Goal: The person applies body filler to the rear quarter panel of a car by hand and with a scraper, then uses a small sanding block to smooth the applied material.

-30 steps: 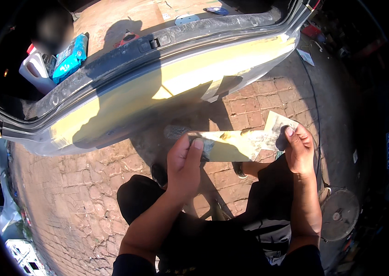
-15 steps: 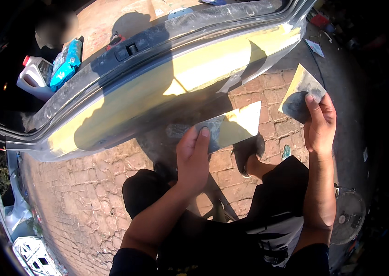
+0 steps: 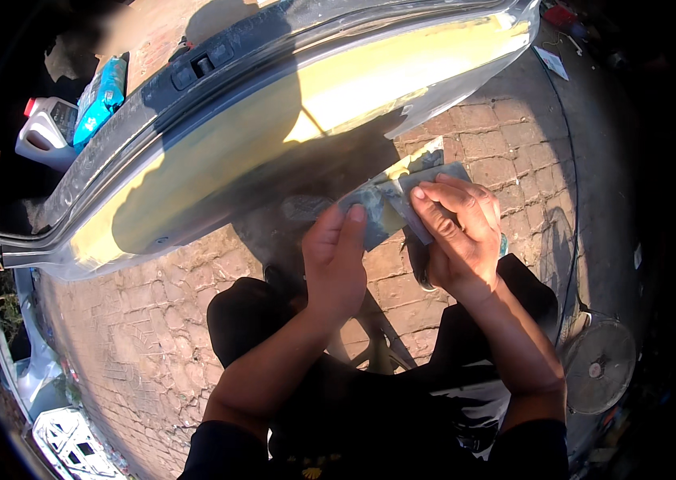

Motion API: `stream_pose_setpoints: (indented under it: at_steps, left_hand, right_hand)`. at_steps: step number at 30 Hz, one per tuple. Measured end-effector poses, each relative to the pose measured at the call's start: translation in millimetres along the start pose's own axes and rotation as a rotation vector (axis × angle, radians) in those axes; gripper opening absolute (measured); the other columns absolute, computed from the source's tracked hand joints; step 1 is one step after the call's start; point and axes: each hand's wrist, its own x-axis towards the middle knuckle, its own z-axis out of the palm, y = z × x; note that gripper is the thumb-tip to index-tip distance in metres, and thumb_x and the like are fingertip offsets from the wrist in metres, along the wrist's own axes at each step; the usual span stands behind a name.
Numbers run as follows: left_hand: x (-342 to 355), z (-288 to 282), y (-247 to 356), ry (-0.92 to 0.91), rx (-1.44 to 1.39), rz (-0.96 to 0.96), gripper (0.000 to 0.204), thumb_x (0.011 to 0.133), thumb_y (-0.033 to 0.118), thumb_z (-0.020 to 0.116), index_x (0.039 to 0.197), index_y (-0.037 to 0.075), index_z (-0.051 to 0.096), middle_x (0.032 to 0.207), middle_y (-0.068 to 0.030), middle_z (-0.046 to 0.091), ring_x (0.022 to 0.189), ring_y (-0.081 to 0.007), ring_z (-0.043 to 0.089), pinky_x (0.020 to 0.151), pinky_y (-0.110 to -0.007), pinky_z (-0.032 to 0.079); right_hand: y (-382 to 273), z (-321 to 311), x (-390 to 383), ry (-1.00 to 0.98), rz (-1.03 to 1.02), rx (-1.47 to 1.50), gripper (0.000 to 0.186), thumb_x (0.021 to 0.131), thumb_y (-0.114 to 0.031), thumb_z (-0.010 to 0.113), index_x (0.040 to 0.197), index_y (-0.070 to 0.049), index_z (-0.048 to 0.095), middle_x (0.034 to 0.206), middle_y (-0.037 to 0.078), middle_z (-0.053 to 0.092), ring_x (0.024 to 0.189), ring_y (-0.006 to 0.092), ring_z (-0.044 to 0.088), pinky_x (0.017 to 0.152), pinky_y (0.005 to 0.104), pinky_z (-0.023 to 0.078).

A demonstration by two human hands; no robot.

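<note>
My left hand [image 3: 336, 260] is closed on a flat putty spreader [image 3: 376, 210], its thumb on top. Yellow putty lies toward the spreader's far end. My right hand [image 3: 466, 232] grips a second, greyish spreader [image 3: 414, 214], fingers pressed along its back. The right spreader's edge lies over the left one and seems to touch it; my fingers partly hide where they meet. Beyond both hands stretches a car's rear panel [image 3: 218, 148], coated with pale yellow filler and partly in shadow. Both hands are apart from it.
A white jug [image 3: 48, 134] and a blue packet [image 3: 103, 102] stand in the car's opening at the far left. A round fan [image 3: 600, 366] is at the right, near a dark cable [image 3: 571, 152]. Brick paving [image 3: 154, 344] lies below.
My right hand has moved left and down, bringing its spreader onto the left one. My left hand has stayed nearly in place. The view has shifted slightly.
</note>
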Motion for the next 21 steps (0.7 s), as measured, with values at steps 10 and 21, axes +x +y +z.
stream_pose_setpoints:
  at_steps: [10,21]
  left_hand:
    - [-11.9,-18.1,29.2,0.080,0.303,0.188,0.024,0.114,0.015,0.051,0.125,-0.001,0.066,0.100,0.0005,0.070,0.086,-0.0008,0.055,0.073,-0.019,0.043]
    - [-78.4,-20.5,51.9,-0.382,0.252,0.220,0.039,0.112,0.012,0.049,0.145,-0.007,0.059,0.110,-0.0148,0.077,0.091,-0.0103,0.070,0.083,-0.027,0.054]
  right_hand:
    - [-9.5,0.0,-30.6,-0.117,0.058,0.236,0.044,0.074,0.001,0.069,0.117,-0.004,0.079,0.115,0.012,0.074,0.105,0.0314,0.071,0.094,0.0423,0.052]
    - [-48.0,99.2,15.3,0.112,-0.101,-0.100,0.033,0.094,-0.014,0.071,0.125,-0.021,0.078,0.125,-0.003,0.071,0.122,0.0200,0.064,0.106,0.0439,0.038]
